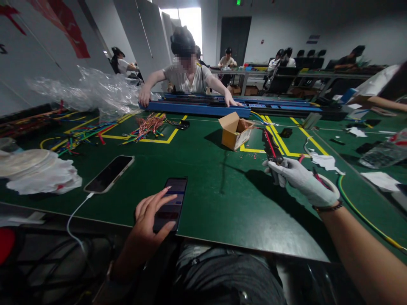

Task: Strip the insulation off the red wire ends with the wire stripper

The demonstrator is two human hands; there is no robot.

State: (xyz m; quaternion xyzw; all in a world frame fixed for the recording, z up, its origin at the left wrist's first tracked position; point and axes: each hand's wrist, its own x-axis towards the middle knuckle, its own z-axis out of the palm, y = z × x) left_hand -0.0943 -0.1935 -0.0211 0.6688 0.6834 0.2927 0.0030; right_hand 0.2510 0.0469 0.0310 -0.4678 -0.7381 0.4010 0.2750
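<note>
From where I stand, sides as the person's own: dark rectangular glass-faced phone on green flat-topped table, at near edge. Pale-edged rectangular glass-faced phone left of it, crumpled white plastic bag farther left. Copper-red braided wire bundle beyond both phones; thin multicoloured cables left of bundle. Open brown cardboard box right of bundle, long blue straight-sided channel behind both.

Bare green tabletop between dark phone and cardboard box.
</note>
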